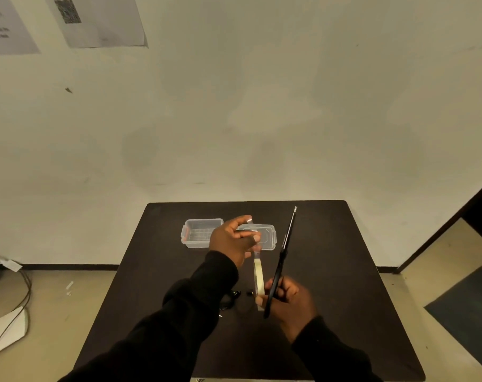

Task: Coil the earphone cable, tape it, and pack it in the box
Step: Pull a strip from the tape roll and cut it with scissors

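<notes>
My left hand (231, 239) is raised over the table and pinches the free end of a clear tape strip (257, 250) pulled up from a pale tape roll (258, 281). My right hand (289, 301) holds that roll together with black-handled scissors (282, 260), whose blades point away toward the far edge. The black earphone cable (230, 299) lies on the dark table (344, 299) beneath my left forearm, mostly hidden; small dark ends show beside it. A clear plastic box (198, 234) stands at the back, its lid (266, 237) lying next to it, partly behind my left hand.
The table stands against a pale wall with papers (96, 20) pinned at the upper left. Cables (19, 304) and a white sheet lie on the floor to the left. A dark mat (466, 307) lies on the floor at the right.
</notes>
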